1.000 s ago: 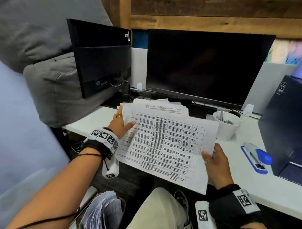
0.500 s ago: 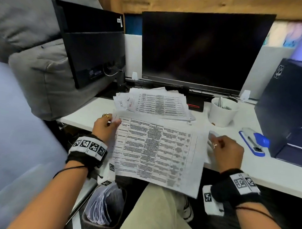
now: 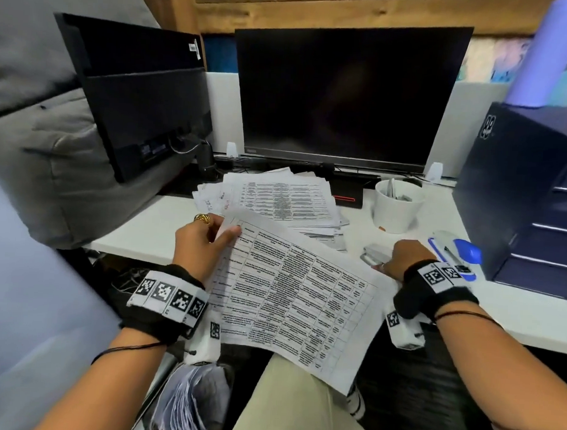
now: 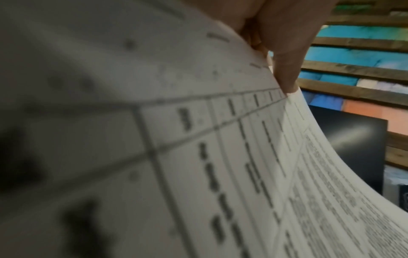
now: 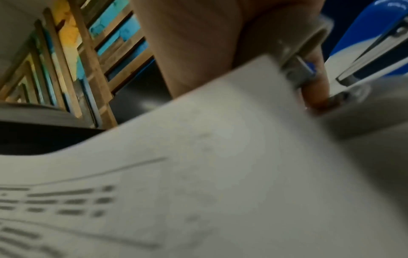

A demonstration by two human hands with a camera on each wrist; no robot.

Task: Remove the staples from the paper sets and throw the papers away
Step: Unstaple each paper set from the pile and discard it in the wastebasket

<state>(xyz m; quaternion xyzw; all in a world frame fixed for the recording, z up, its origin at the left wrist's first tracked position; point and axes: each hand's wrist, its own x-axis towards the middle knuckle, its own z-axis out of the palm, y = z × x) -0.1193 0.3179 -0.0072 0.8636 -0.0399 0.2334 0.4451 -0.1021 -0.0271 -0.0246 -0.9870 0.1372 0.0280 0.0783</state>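
A stapled paper set printed with a table hangs over my lap and the desk edge. My left hand pinches its top left corner between thumb and fingers. In the left wrist view the fingers press the sheet from behind. My right hand lies on the desk to the right of the set, its fingers curled round a grey staple remover. The right wrist view shows the staple remover between thumb and finger, just past the paper's edge.
A fanned pile of more papers lies on the white desk before the monitor. A white cup, a blue stapler and a dark drawer unit stand at the right. A bin with paper sits below left.
My right hand let go of the set's right edge and moved onto the desk, to the staple remover. My left hand shifted to the top left corner.
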